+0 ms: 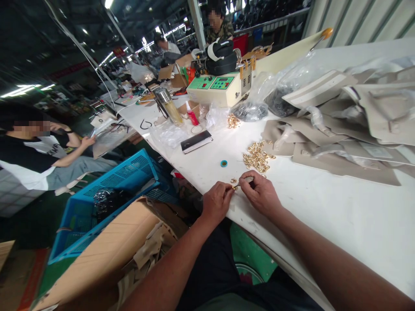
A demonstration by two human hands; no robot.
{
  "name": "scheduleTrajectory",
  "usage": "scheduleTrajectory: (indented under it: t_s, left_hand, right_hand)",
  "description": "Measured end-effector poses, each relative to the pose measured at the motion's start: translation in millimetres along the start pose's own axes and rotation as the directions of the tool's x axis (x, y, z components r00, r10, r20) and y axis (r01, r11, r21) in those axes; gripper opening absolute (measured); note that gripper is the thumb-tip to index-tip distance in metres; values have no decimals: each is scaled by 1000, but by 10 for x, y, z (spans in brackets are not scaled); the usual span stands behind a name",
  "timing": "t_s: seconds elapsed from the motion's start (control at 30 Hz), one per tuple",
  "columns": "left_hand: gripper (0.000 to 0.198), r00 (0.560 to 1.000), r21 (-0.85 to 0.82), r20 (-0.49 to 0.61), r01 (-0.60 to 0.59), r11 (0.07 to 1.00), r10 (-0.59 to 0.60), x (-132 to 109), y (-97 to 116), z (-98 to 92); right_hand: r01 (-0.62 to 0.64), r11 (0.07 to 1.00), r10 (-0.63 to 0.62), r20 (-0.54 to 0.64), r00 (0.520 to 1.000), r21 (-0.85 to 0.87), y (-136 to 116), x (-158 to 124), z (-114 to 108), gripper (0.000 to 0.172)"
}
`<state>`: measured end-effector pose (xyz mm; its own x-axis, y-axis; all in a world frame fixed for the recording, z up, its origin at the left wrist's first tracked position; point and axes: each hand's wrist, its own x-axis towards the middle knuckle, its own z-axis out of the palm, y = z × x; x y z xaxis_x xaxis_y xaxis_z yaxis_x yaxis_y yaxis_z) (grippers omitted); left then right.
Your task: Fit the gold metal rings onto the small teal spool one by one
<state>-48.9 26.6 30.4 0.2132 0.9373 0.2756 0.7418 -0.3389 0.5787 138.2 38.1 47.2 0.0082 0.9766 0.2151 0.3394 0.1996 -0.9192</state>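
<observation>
just inside table edge (246, 221), left fingers (224, 187) tight on fitting (234, 188), right fingers (251, 174) on tool (239, 185)

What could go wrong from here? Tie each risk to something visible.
The small gold piece in the left hand could drop over the nearby edge of the white table.

The thin tool in the right hand works close to the left hand and might slip into it.

The pile of gold rings lies beside the beige panels; loose ones may stray beneath.

Head-worn view, forward and down, hands (216, 202) near
</observation>
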Motion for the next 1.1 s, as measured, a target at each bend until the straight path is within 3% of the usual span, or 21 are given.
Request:
scheduleTrajectory:
  t_s: [0.2, 0.37, 0.6, 0.73, 0.83, 0.97, 1.1]
  left_hand:
    - [15, 999, -51, -28, 26, 998, -27, 24, 32, 9]
    - [13, 998, -91, 1, 65, 994, -65, 57, 43, -23]
    - [27, 968, 54, 249, -29, 998, 14, 178, -6, -202]
    - [27, 977, 155, 208, 13, 988, -45, 301, 41, -240]
    - [26, 987, 171, 158, -48, 984, 21, 445, 161, -138]
    - [29, 942, 228, 295, -234, 945, 162, 690, 394, 147]
    - [25, 911, 245, 362, -299, 922, 200, 884, 575, 383]
  right_hand:
    - [-78, 990, 73, 51, 996, 117, -12, 18, -31, 26]
    - [-222, 848, 275, -41, 961, 481, 73, 90, -98, 26]
    - [-199, 782, 376, -192, 907, 590, 279, 307, -316, 23]
    - [-169, 733, 419, -242, 875, 659, 336, 398, -405, 26]
    - [-134, 658, 456, -250, 854, 741, 369, 450, -430, 28]
    - [-100, 589, 481, -248, 841, 802, 381, 492, -450, 28]
    - [-85, 557, 488, -242, 839, 826, 376, 506, -457, 29]
